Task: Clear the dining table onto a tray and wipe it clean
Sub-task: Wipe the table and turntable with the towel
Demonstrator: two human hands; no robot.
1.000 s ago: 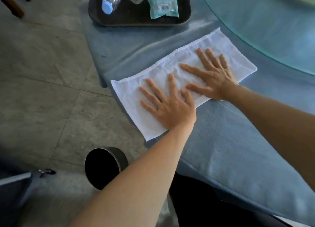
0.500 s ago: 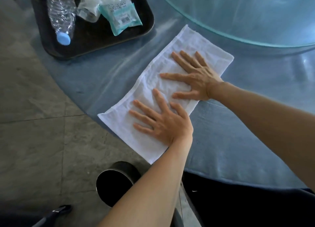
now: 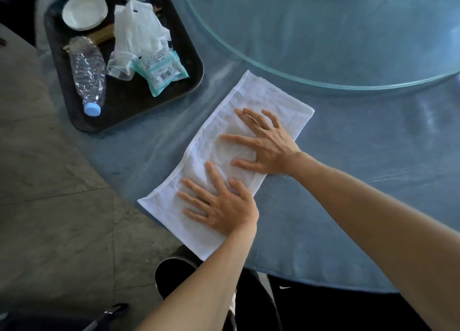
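A white cloth lies flat on the blue-covered dining table, near its rounded edge. My left hand presses on the near part of the cloth with its fingers spread and straight. Beside it, my right hand presses flat on the far part. A dark tray sits at the upper left of the table. It holds a clear plastic bottle with a blue cap, a white plate, a crumpled white plastic bag and a teal wet-wipe pack.
A round glass turntable covers the table's middle, its rim just beyond the cloth. A dark round bin stands on the grey tiled floor below the table edge. A white bowl-like shape shows at the tray's far end.
Both hands have slid the cloth along the table edge to the right, away from the tray, while staying flat on it. My view has shifted, so more of the tray shows.
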